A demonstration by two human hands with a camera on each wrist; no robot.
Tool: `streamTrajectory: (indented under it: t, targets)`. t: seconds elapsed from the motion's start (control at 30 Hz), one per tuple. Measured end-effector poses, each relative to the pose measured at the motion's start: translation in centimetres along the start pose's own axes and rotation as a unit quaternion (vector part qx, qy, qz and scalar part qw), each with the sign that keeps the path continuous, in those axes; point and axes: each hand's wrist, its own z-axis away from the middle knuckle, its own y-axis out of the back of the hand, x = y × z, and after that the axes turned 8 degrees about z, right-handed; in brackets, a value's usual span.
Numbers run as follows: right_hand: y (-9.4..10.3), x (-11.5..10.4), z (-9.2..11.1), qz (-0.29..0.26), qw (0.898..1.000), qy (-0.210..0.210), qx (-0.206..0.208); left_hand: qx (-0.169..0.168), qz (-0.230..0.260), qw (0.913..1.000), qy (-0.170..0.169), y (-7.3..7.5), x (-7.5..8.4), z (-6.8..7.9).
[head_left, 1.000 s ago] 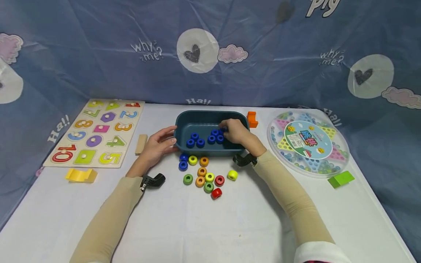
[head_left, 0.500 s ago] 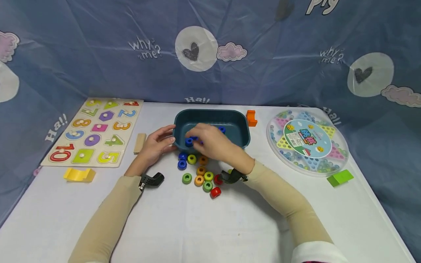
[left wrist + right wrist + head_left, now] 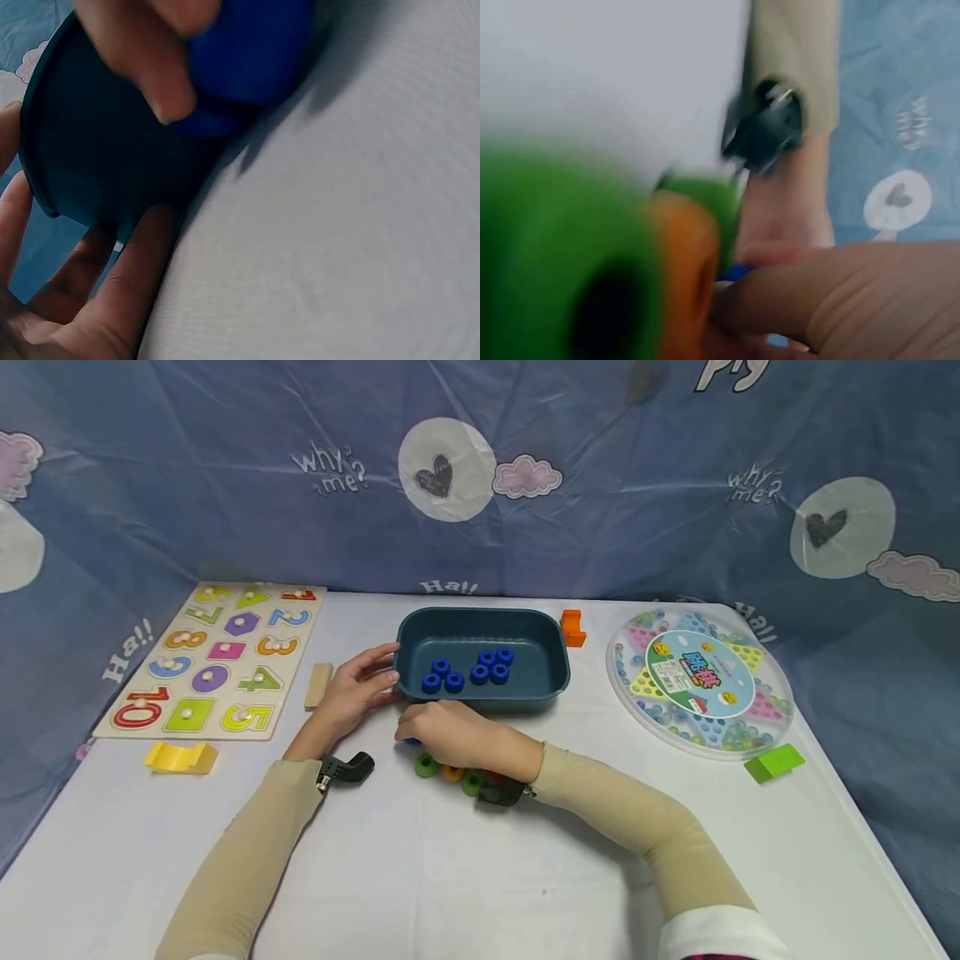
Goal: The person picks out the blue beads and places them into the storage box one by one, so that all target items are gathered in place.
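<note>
My left hand (image 3: 356,693) rests against the left end of a dark teal plastic bin (image 3: 487,704); in the left wrist view its fingers lie spread along the outer wall. Several blue beads (image 3: 431,682) with holes sit inside the bin. Just in front of it, my right hand (image 3: 450,735) bends down over the loose beads, pinching a blue bead (image 3: 251,60) at the table. From above, that hand covers most of the pile. A green bead (image 3: 426,766) and an orange bead (image 3: 453,773) show at its near edge, close and blurred in the right wrist view.
At left lie a number puzzle board (image 3: 217,664), a yellow arch block (image 3: 180,758) and a plain wooden block (image 3: 318,685). An orange block (image 3: 573,628) stands beside the bin. A round marble game box (image 3: 701,681) and green block (image 3: 775,763) are at right.
My right hand has come out of the bin, moving left and toward me to the loose beads. Blue beads inside are now uncovered. My left hand stays at the bin's end.
</note>
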Motion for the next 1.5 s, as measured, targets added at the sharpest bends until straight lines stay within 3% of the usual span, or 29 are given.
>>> streamTrajectory:
  t: [0.27, 0.47, 0.57, 0.7, 0.8, 0.87, 1.0, 1.13, 1.5]
  targets:
    - [-0.6, 0.1, -0.1, 0.013, 1.0, 0.012, 0.009, -0.005, 0.01, 0.9999, 0.002, 0.0, 0.0, 0.1]
    - [2.2, 0.5, 1.0, -0.031, 0.993, 0.046, 0.103, -0.006, -0.004, 1.0, 0.005, 0.1, 0.1, 0.1]
    - [4.7, 1.7, 2.1, -0.064, 0.988, 0.015, 0.142, -0.009, 0.005, 0.9999, 0.007, 0.0, 0.2, 0.1]
    - [6.3, 4.9, 3.7, -0.074, 0.981, -0.076, 0.163, -0.007, 0.017, 0.9998, 0.006, -0.1, 0.1, 0.0]
    - [5.8, 7.5, 4.6, -0.058, 0.976, -0.16, 0.132, -0.005, 0.01, 0.9999, 0.003, -0.1, 0.2, 0.0]
    - [5.1, 8.9, 4.9, -0.043, 0.973, -0.209, 0.089, -0.006, 0.006, 1.0, 0.0, -0.1, 0.1, 0.0]
    - [3.4, 10.7, 5.1, -0.039, 0.962, -0.27, 0.004, -0.003, 0.004, 1.0, 0.002, -0.1, 0.1, 0.0]
    - [2.0, 11.5, 5.0, -0.053, 0.955, -0.29, -0.021, -0.002, 0.006, 1.0, 0.007, -0.2, 0.0, 0.1]
    - [0.6, 11.8, 4.8, -0.079, 0.957, -0.277, 0.02, -0.002, 0.005, 1.0, 0.004, -0.2, 0.1, 0.1]
